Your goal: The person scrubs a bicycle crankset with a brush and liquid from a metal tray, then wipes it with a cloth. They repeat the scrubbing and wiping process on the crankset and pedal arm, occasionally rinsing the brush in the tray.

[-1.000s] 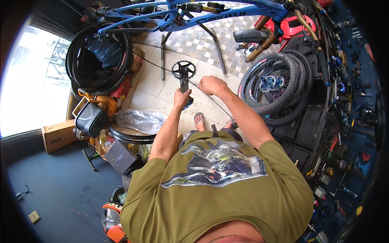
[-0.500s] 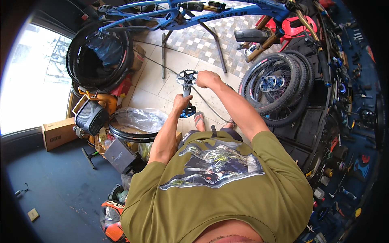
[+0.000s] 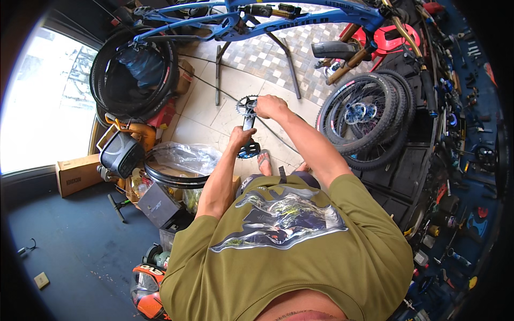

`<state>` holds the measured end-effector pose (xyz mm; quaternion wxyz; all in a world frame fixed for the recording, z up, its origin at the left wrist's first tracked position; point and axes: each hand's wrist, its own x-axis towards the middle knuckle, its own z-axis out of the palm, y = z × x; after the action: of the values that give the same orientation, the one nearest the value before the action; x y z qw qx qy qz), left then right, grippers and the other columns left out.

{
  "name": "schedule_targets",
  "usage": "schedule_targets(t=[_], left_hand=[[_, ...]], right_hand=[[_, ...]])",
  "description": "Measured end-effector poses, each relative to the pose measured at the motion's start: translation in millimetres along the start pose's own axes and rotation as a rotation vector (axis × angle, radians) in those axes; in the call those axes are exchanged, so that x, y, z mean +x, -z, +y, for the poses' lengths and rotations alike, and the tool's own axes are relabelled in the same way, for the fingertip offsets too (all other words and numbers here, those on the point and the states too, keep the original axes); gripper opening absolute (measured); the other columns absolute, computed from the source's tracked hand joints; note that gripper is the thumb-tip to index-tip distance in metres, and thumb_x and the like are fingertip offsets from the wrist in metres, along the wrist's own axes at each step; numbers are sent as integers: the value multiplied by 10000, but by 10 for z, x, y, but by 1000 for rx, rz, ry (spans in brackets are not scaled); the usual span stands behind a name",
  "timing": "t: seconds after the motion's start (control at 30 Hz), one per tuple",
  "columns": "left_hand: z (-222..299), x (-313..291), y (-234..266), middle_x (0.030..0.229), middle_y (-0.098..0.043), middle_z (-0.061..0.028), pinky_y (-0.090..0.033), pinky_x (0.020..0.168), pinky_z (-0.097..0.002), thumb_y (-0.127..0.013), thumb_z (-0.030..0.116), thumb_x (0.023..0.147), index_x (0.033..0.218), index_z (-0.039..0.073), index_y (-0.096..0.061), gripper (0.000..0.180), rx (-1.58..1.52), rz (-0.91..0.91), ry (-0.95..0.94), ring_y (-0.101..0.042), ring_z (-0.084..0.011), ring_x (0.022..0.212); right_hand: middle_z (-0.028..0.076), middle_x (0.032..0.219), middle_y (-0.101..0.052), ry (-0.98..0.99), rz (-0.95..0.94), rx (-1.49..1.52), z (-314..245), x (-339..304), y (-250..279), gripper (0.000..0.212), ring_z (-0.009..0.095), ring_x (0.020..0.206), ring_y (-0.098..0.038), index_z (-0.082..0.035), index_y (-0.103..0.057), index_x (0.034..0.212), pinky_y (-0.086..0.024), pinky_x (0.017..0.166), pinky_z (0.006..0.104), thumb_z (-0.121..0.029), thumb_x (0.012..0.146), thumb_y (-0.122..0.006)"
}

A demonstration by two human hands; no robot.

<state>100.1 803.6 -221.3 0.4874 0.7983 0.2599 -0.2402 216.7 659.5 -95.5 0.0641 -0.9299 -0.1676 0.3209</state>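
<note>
A bicycle crankset is held over the pale tiles in front of me. Its toothed chainring (image 3: 244, 106) is at the far end, and a black and blue pedal (image 3: 249, 150) hangs at the near end. My left hand (image 3: 242, 137) is wrapped round the crank arm (image 3: 248, 123) between the two. At the right side of the chainring my right hand (image 3: 271, 107) is closed, knuckles up; its fingertips and whatever they hold are hidden. Beyond both hands, a blue bicycle frame (image 3: 262, 25) is held up across the top of the view.
Wheels with knobbly tyres (image 3: 361, 112) lie at the right, beside a tool-covered wall (image 3: 471, 144). More tyres (image 3: 99, 69) stand at the left. Rims under clear plastic (image 3: 182, 160), a grey box (image 3: 158, 204) and a cardboard box (image 3: 77, 175) are nearer. A dark cable (image 3: 276, 136) crosses the tiles.
My right hand has shifted slightly left and turned over the chainring, its knuckles now closer to the ring. The left hand keeps its hold on the crank arm.
</note>
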Motion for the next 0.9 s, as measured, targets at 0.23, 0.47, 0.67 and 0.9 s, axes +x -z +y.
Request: schedule_targets(t=[0.23,0.47,0.67,0.9], left_hand=[[-114,129,26,751,-740,-163,-576,708,-388,-768,394,789,899,-61,-717,471,-18,28,5,-740,-260,699],[-83,111,58,741,-739,-154,-577,716,-389,-762,413,787,906,-55,-718,485,34,31,-30,-742,-262,699],[-49,23,80,760,-743,-161,-579,716,-387,-764,413,789,920,-56,-718,489,43,36,-31,-745,-263,711],[-93,88,92,767,-744,-165,-578,714,-386,-770,410,793,920,-55,-719,484,-16,33,33,-744,-259,709]], right_hand=[[180,1210,-713,7,5,-2,34,42,77,357,342,1138,-683,-52,-740,1148,-547,961,450,-287,919,-600],[137,1265,-703,-27,-99,-24,-34,57,129,337,303,1185,-672,-91,-734,1197,-552,963,436,-173,903,-589],[183,1173,-723,0,27,25,-17,115,-5,376,356,1101,-694,-42,-738,1139,-559,931,463,-329,934,-608],[184,1181,-723,17,64,35,18,123,-86,340,355,1102,-698,-49,-744,1122,-567,925,467,-281,928,-588]])
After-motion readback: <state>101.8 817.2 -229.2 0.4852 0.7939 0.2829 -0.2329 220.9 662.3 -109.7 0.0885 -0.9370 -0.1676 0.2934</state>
